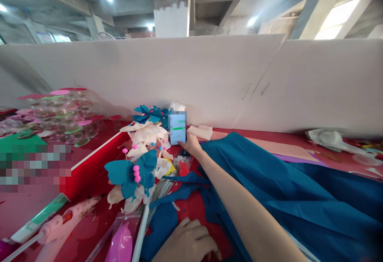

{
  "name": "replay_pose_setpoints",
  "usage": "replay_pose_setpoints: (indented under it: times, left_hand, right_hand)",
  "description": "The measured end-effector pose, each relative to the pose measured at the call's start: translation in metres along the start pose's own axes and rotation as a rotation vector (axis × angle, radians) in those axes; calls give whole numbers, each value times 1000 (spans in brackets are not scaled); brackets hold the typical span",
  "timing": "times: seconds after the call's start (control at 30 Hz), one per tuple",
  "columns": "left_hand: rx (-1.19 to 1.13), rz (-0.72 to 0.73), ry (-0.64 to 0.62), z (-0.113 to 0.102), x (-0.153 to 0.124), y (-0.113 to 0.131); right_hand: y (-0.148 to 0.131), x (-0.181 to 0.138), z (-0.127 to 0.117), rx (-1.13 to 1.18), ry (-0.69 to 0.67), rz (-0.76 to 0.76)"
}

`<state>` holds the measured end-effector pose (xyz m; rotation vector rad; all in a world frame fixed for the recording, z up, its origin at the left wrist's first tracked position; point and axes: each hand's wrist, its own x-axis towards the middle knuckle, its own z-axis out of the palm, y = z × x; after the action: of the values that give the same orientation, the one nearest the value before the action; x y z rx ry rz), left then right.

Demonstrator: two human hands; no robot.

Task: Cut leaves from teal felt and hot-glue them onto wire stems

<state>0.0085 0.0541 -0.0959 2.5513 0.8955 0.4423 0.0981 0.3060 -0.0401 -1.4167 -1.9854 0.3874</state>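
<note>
My right arm reaches forward across the table, and my right hand (192,145) touches the lower edge of a phone (177,128) with a stretched finger. The phone stands upright against the white partition, its screen lit. Just left of it lie handmade blue and cream foam flowers (140,162) with pink bead pins. My left hand (188,243) rests at the bottom edge on the red table, fingers curled and pressed together beside a blue foam piece (161,224). What lies under those fingers is hidden.
A large blue foam sheet (287,182) covers the right of the table. A pink glue gun (64,218) lies bottom left beside a red box wall (89,162). Clear plastic cups with coloured discs (56,114) sit far left. A white partition (209,78) closes the back.
</note>
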Motion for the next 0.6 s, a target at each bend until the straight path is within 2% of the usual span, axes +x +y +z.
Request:
replay_pose_setpoints:
  times: [0.6]
  left_hand:
    - [-44, -24, -9, -10, 4, 5]
  right_hand:
    - [5, 1, -2, 60, 16, -15]
